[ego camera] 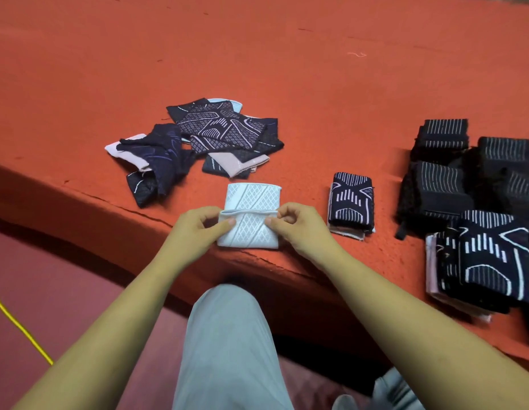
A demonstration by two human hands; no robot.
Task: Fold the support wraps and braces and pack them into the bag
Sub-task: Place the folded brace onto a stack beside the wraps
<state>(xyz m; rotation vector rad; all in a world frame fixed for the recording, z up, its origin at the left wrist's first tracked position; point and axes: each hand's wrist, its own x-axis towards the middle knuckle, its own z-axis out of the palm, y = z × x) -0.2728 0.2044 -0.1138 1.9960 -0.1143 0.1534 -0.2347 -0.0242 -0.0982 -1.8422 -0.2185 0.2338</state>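
A white knit support wrap (249, 229) with a diamond pattern lies at the near edge of the orange table (286, 84), its near half doubled over the far half. My left hand (198, 229) pinches the folded edge at its left corner. My right hand (298, 226) pinches the same edge at its right corner. Behind the wrap sits a loose heap of dark patterned and pale wraps (204, 140). No bag is in view.
A small folded stack of dark wraps (352, 202) lies just right of my right hand. Further right are piles of folded black striped braces (464, 179) and dark patterned wraps (488, 261). My knee (227, 335) is below the table edge. A yellow cord (20, 329) runs across the floor at left.
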